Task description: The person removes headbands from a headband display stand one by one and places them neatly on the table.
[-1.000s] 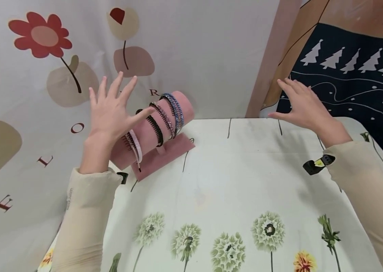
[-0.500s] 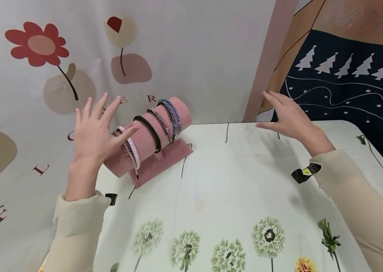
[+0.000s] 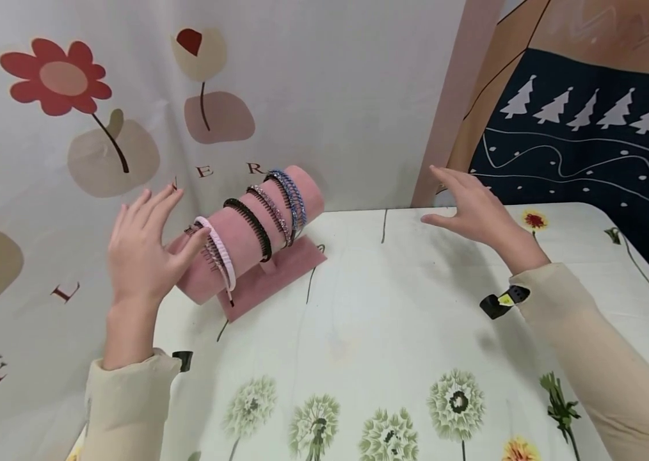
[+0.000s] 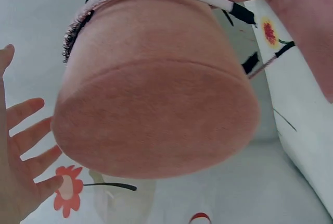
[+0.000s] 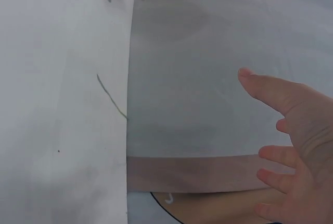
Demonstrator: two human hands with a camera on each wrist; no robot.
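Observation:
On the table at left stands a pink velvet roll [image 3: 240, 240] on a flat pink base [image 3: 296, 269]. Several headbands ring it: a white one [image 3: 217, 243], a black one [image 3: 258, 230], a glittery pinkish one [image 3: 271, 206] and blue ones [image 3: 296, 195]. My left hand [image 3: 143, 256] is raised at the roll's lower end, fingers extended, thumb overlapping the roll in the head view. In the left wrist view that hand [image 4: 23, 166] is beside the roll's round end [image 4: 156, 120]. Raised at the right, my right hand [image 3: 477, 214] has straight fingers and thumb spread, holding nothing.
A white cloth with printed dandelions [image 3: 388, 435] covers the table [image 3: 382, 320]. Behind hangs a pale curtain [image 3: 347, 96] with flowers and letters. Dark fabric with white trees [image 3: 578, 153] hangs at the back right. Black wrist devices [image 3: 497, 306] sit by the sleeves.
Both hands have come lower and to the left in the head view. My left hand has moved off the middle of the roll, uncovering more headbands. The roll itself stays in place.

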